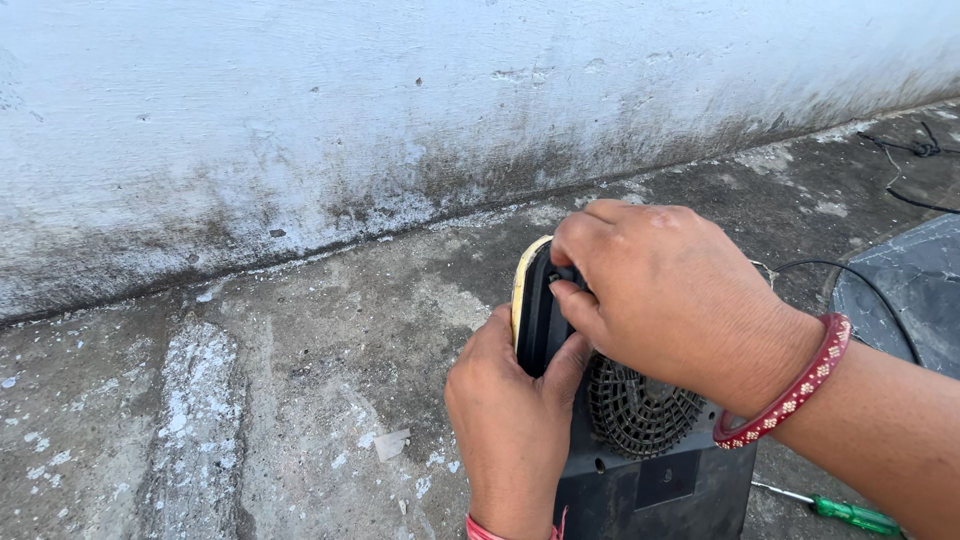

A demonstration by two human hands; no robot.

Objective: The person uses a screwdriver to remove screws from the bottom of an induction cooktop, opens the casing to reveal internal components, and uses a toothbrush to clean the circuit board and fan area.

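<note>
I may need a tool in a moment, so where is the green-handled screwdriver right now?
In the head view, the screwdriver lies on the concrete floor at bottom right, beside the black appliance and under the right forearm.

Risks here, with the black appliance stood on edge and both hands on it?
1. The black appliance stands on edge on rough concrete floor; only the left hand steadies it, so it may tip.
2. The right hand fingers work at its rim and could get pinched.
3. The green screwdriver and black cable lie near and could snag.
</note>
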